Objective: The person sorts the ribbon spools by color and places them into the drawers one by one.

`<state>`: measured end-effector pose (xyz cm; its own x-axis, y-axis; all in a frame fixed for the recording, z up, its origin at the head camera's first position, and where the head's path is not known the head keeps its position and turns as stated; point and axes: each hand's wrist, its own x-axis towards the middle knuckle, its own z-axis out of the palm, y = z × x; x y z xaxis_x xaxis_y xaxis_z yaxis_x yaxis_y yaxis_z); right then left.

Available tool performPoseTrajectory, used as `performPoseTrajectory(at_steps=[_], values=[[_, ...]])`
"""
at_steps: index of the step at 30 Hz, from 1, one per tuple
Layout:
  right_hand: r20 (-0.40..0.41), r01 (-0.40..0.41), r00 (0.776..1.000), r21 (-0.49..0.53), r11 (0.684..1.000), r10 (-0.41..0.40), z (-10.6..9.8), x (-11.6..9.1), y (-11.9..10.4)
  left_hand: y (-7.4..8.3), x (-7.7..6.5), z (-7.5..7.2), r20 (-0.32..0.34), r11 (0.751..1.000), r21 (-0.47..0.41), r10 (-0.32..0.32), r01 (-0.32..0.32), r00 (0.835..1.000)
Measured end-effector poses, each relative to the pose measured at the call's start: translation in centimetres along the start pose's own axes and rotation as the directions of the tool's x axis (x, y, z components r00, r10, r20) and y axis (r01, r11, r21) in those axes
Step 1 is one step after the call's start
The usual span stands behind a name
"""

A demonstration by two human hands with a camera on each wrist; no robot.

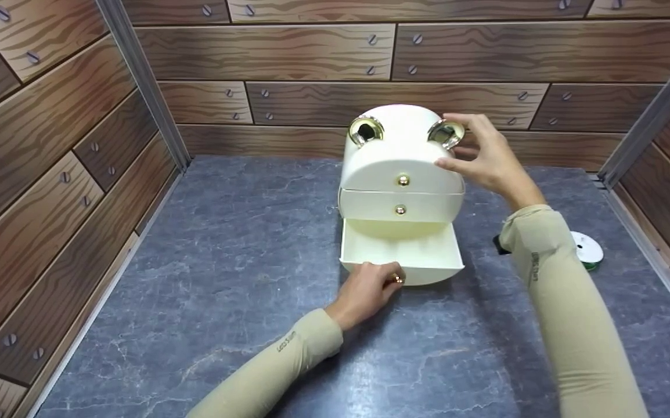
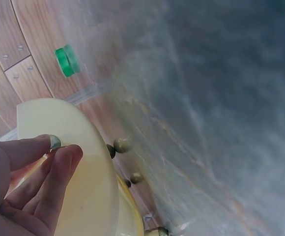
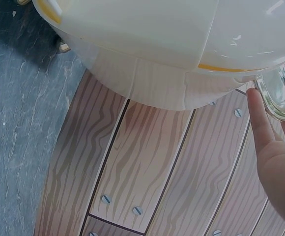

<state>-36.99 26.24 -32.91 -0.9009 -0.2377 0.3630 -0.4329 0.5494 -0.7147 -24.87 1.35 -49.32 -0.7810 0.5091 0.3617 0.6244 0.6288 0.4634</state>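
A cream drawer box with gold knobs stands on the table, its two upper drawers closed. Its empty bottom drawer is pulled out toward me. My left hand pinches that drawer's gold knob between thumb and fingers. Two gold-rimmed round ornaments sit on top, a left ornament and a right ornament. My right hand is spread at the box's upper right, fairly straight fingers around the right ornament and the thumb by the front edge. The right wrist view shows fingers beside this ornament.
A white spool with a green underside lies on the right, partly behind my right sleeve. A small black object shows beside that sleeve. Wood-patterned walls enclose the grey marbled table at the back and both sides.
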Motion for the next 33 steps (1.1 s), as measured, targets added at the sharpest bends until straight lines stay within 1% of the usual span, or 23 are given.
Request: performPoseTrajectory(at_steps=[16,26,33], values=[[0.001,0.01,1.0,-0.016,1.0,-0.01,-0.1,-0.14,0.07,0.37,-0.22,-0.05,-0.007,1.0,0.007,0.012,-0.012,1.0],[-0.002,0.007,1.0,-0.007,1.0,-0.007,-0.05,-0.07,0.05,0.49,-0.36,0.06,-0.009,1.0,0.012,0.018,-0.018,1.0],[0.002,-0.002,1.0,0.001,1.0,0.002,-0.07,0.01,0.02,0.53,-0.42,-0.05,-0.009,1.0,-0.003,0.006,-0.006,1.0]])
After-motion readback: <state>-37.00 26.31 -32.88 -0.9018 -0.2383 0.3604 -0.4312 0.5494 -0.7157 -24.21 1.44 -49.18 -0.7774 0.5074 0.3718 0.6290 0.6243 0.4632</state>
